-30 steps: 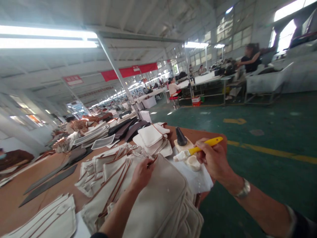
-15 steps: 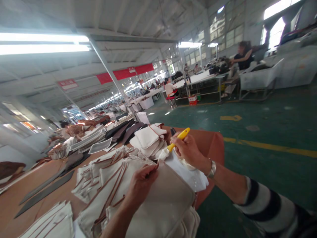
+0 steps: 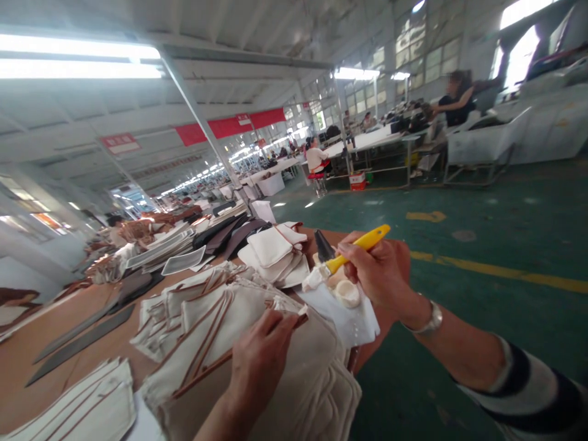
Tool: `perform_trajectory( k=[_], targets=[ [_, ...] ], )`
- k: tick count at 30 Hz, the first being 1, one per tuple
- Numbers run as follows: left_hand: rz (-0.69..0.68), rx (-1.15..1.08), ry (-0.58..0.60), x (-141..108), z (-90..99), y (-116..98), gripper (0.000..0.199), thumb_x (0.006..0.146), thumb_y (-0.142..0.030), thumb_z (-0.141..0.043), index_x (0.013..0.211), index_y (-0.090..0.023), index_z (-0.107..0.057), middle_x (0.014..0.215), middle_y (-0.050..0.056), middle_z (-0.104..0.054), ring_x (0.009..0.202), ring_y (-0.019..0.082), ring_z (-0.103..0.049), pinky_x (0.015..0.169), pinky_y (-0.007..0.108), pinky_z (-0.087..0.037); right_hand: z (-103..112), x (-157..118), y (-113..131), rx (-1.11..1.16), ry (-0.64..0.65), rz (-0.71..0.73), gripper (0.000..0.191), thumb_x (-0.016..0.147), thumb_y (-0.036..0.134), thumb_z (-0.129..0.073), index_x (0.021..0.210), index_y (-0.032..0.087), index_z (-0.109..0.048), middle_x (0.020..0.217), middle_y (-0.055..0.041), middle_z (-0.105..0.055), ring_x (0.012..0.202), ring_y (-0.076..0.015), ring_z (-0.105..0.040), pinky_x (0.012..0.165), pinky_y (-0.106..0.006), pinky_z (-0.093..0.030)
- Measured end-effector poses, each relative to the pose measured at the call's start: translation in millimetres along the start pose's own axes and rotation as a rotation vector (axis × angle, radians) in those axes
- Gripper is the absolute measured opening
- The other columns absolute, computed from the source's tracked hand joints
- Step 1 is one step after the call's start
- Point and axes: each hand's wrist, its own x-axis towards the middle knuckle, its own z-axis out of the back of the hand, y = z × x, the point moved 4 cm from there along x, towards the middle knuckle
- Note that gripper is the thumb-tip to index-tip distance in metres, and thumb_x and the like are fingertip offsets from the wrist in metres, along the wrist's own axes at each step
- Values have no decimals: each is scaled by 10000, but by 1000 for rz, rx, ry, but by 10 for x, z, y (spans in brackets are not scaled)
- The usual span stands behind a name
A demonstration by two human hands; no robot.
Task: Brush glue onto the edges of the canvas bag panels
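Observation:
My right hand is closed around the yellow handle of a brush, whose white-coated bristles point down left over a white sheet. Below the brush on that sheet is a small round pot of pale paste. A dark pointed object stands just behind. My left hand pinches the brown edge of a pale fabric piece, on top of a heap of similar pieces.
Pale brown-edged pieces lie at the near left, beside dark strips. White panels are stacked behind the heap. People sit at far tables across the green floor.
My right hand has moved right with the brush, away from the fabric edge, uncovering the pot. The broad pale piece by my left hand has shifted left and folded over.

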Motion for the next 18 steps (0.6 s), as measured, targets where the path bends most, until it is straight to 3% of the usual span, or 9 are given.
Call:
perform_trajectory(
  k=[4, 8, 12, 16, 18],
  targets=[
    [-153, 269, -83, -51, 34, -133, 184, 991, -233, -550, 956, -240, -730, 758, 11, -656, 638, 138, -606, 582, 270, -381, -74, -115, 132, -173, 237, 34, 223, 936, 315, -578, 777, 159, -595, 552, 25, -484, 457, -79, -424, 442, -185, -319],
    [-222, 287, -115, -72, 40, -172, 176, 1002, -204, -530, 976, -213, -704, 767, 17, -659, 668, 147, -603, 619, 284, -384, -89, -196, 258, -370, 431, 117, 177, 905, 224, -542, 757, 147, -602, 622, 7, -520, 547, -86, -448, 498, -188, -341],
    [-245, 256, -130, -98, 56, -175, 178, 1010, -194, -511, 987, -201, -688, 774, 24, -665, 676, 139, -607, 634, 272, -399, -56, -201, 299, -379, 332, 143, 198, 945, 253, -538, 793, 151, -614, 614, 11, -512, 547, -89, -440, 503, -197, -330],
    [-217, 222, -93, -21, 125, -90, 173, 1002, -225, -533, 948, -218, -696, 772, 23, -667, 676, 138, -620, 611, 260, -410, -88, -224, 215, -352, 382, 67, 205, 922, 268, -581, 754, 159, -624, 639, -3, -538, 565, -102, -475, 504, -209, -343],
    [-162, 170, -67, 135, 235, -10, 168, 994, -282, -561, 948, -224, -712, 802, 26, -689, 697, 138, -636, 611, 249, -420, 10, -198, 283, -264, 266, 2, 196, 875, 278, -653, 720, 159, -640, 601, -5, -518, 519, -101, -455, 463, -220, -315]
  ],
)
